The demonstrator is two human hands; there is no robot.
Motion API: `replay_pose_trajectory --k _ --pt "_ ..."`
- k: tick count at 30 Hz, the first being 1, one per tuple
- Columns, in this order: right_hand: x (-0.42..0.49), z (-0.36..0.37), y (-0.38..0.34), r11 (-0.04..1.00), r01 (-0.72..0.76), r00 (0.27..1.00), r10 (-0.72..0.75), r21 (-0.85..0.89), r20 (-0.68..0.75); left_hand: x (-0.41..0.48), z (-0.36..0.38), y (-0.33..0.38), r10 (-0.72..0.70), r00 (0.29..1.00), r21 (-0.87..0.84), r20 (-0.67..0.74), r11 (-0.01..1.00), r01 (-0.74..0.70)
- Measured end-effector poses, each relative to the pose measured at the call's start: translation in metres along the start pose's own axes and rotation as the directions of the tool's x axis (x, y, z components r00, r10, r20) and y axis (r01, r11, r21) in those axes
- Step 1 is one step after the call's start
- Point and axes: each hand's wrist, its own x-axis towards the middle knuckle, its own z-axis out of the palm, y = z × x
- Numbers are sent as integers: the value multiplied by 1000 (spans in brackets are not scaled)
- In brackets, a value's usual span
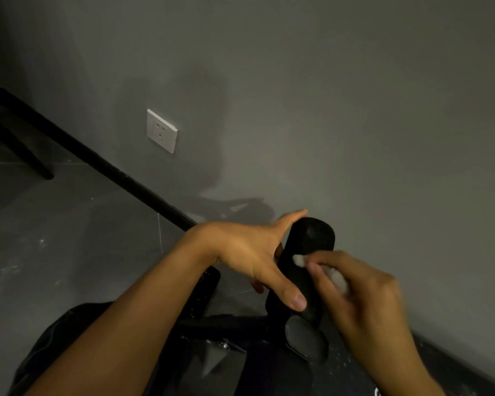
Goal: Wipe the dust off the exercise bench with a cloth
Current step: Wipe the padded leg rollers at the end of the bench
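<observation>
the black foam roller pad (303, 267) of the exercise bench sits at about five o'clock from the middle of the view, above the dark bench frame (226, 327). its long axis runs from seven o'clock near the person to one o'clock toward the wall, with the rounded far end pointing up and away.

the left hand (249, 252) grips the pad from the nine o'clock side, with the thumb across the near face and the fingers going round behind. the right hand (363, 295) pinches a small white cloth (299, 260) in curled fingers and presses it on the pad's three o'clock side.

the foam likely gives under pressure and drags on fabric, and the pad may turn on its bar, so bracing it mid-length looks right. the cloth is limp and light, best kept bunched. a wall socket (162, 131) sits at ten o'clock.
</observation>
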Motion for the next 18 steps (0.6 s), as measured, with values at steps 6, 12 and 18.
replay_pose_trajectory --k 6,12,18 --pt "65 3 23 979 11 999 -3 -203 40 -3 2 4 10 1000 -4 -25 1000 -10" --pt "19 -2 3 998 28 997 -24 -60 69 -6 4 1 0 999 11 -46 1000 1" --pt "-29 8 0 983 -53 997 62 177 -48 -6 5 3 9 998 44 -68 999 -6"
